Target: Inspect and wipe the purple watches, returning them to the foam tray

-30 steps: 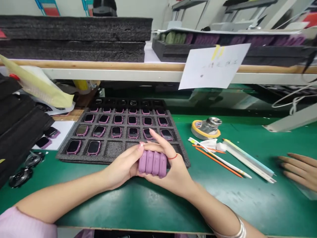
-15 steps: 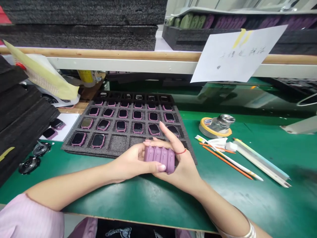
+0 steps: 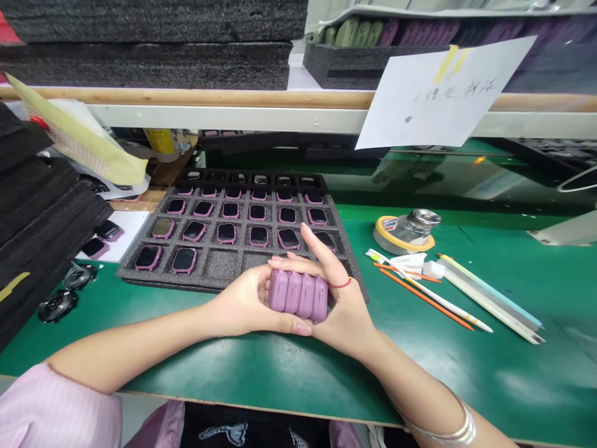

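Observation:
Between my two hands sits a row of several purple watch cases (image 3: 299, 295), stacked side by side with their edges toward me. My left hand (image 3: 247, 302) wraps the left end, its thumb lying along the lower edge. On the other end, my right hand (image 3: 345, 317) cups the row, with its index finger pointing up and away. The far faces of the cases are hidden by my fingers. Just beyond my hands lies a grey foam tray (image 3: 221, 266), its compartments holding purple watches (image 3: 185, 260) with dark screens; some front-row compartments hold none.
To the right are a tape roll with a glass bottle (image 3: 422, 224) on it, orange sticks (image 3: 426, 298) and pale strips (image 3: 492, 298). Black foam blocks (image 3: 41, 205) stack up at left. Two watches (image 3: 96, 247) lie on white paper. A shelf edge (image 3: 224, 116) crosses above.
The watch cases have tipped so more of their side edges face me. My left thumb has slid down off their fronts to the lower edge.

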`<state>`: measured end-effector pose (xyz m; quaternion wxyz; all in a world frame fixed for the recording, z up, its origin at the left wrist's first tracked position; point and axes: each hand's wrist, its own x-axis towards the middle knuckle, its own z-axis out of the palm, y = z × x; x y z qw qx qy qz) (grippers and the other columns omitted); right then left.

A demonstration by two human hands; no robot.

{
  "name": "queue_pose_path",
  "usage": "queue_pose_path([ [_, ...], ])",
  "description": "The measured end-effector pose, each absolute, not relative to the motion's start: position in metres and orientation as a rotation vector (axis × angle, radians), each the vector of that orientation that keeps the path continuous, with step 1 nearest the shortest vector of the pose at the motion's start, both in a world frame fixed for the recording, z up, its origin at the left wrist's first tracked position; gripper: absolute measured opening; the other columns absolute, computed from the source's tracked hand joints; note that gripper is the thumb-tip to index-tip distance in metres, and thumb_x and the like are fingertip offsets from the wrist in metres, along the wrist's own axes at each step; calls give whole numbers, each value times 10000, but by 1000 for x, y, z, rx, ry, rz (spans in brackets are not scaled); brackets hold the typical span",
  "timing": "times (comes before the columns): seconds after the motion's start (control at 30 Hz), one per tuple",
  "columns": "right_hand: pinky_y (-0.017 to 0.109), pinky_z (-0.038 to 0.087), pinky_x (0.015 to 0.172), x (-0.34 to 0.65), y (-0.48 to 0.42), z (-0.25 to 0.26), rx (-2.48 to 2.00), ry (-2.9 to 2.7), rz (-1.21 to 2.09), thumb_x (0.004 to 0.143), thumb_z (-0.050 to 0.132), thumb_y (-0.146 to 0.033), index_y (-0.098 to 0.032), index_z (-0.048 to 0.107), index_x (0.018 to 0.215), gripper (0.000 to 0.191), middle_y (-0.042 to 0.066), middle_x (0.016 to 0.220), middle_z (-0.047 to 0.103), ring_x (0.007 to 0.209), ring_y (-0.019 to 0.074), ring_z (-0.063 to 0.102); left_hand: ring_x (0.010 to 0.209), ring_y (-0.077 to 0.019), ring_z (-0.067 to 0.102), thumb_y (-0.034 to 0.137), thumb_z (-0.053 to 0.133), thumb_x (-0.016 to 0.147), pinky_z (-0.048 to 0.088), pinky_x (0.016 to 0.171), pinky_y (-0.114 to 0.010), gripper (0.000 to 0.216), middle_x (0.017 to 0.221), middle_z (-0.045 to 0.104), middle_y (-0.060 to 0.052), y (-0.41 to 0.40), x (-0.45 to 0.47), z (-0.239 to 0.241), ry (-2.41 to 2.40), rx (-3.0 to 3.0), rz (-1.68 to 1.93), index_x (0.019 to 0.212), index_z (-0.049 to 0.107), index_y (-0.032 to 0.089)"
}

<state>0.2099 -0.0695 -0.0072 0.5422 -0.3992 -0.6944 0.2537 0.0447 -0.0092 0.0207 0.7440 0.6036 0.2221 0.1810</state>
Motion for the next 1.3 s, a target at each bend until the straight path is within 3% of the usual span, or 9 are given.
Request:
queue_pose_path([
  [0.27, 473, 489, 1161, 213, -72, -13, -979, -1702, 487, 760, 862, -280, -306, 504, 1457, 784, 85, 1628, 375, 1218, 278, 677, 961, -217, 708, 217, 866, 658, 550, 950, -387, 407, 967, 744, -33, -7, 44, 21, 479, 1399, 357, 1020, 691, 154],
  [0.4, 432, 496, 1160, 211, -72, -10, -948, -1705, 477, 763, 862, -276, -315, 456, 1493, 836, 74, 1591, 445, 1211, 254, 683, 948, -215, 705, 223, 852, 674, 550, 951, -392, 331, 942, 735, -27, -6, 44, 22, 467, 1407, 346, 954, 691, 152],
  [0.57, 465, 508, 1148, 208, -71, -6, -958, -1708, 484, 797, 837, -325, -282, 319, 1575, 936, 105, 1536, 516, 1201, 280, 687, 1016, -241, 699, 220, 862, 669, 552, 957, -412, 491, 1028, 730, -54, -8, 45, 21, 480, 1400, 380, 1117, 671, 162],
  [0.77, 448, 494, 1155, 207, -72, -11, -931, -1716, 530, 834, 799, -344, -303, 447, 1506, 759, 88, 1643, 348, 1231, 282, 668, 1163, -280, 639, 277, 931, 584, 512, 1027, -423, 653, 1234, 668, -91, -19, 47, 18, 607, 1427, 524, 1162, 645, 174],
  [0.87, 462, 480, 1162, 209, -74, -9, -935, -1744, 554, 818, 803, -249, -331, 407, 1527, 816, 75, 1623, 393, 1271, 276, 641, 1062, -262, 669, 306, 918, 608, 538, 965, -409, 568, 1130, 701, -78, -21, 47, 19, 634, 1430, 508, 1094, 661, 165],
  [0.97, 489, 472, 1159, 213, -75, -2, -904, -1784, 688, 774, 840, -307, -307, 303, 1583, 971, 89, 1519, 537, 1355, 292, 566, 927, -241, 692, 331, 912, 614, 565, 861, -387, 514, 980, 726, -59, -20, 46, 19, 680, 1379, 473, 1024, 656, 157],
  [1.0, 494, 470, 1157, 215, -75, 1, -899, -1774, 725, 788, 828, -331, -301, 343, 1568, 919, 87, 1493, 565, 1371, 293, 548, 910, -235, 694, 325, 908, 620, 566, 849, -379, 495, 961, 731, -53, -20, 45, 19, 689, 1373, 473, 1014, 658, 158],
  [1.17, 475, 496, 1132, 211, -71, 5, -999, -1571, 889, 973, 614, -334, -313, 726, 1221, 273, 24, 1298, 722, 1258, 236, 648, 986, -228, 698, 248, 894, 625, 566, 882, -347, 482, 1042, 749, -39, -19, 46, 22, 701, 1439, 482, 1055, 692, 171],
  [1.3, 482, 469, 1156, 209, -69, 1, -1030, -1340, 1115, 1017, 486, -510, -319, 779, 1123, 366, 9, 1262, 741, 1253, 239, 655, 1008, -255, 707, 268, 911, 606, 556, 940, -407, 531, 1020, 755, -55, -18, 46, 23, 717, 1414, 427, 1076, 691, 157],
])
